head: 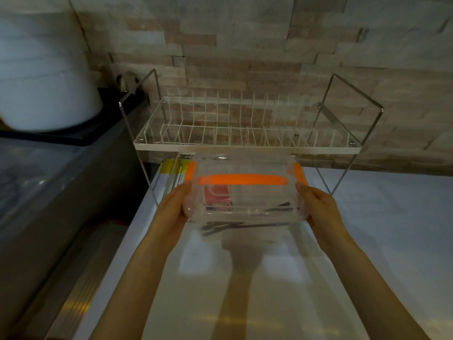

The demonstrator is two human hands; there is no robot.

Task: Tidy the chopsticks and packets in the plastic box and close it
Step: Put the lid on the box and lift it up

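Box looks packed, probably on its way to being put down.

Head cam: left hand [175, 207] and right hand [316, 204] clamp the box [245, 192] ends above the counter [380, 217]; chopsticks [245, 225] and a packet [217, 195] inside, lid seems on, latches unclear.

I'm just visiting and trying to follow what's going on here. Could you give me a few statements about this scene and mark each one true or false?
1. Both hands hold the clear plastic box, the left hand on one side and the right hand on the other. True.
2. The box has blue clips. False: its clips are orange.
3. Dark chopsticks lie inside the box. True.
4. The white wire dish rack behind the box is full of plates. False: no plates stand in it.
5. A red packet shows through the box. True.
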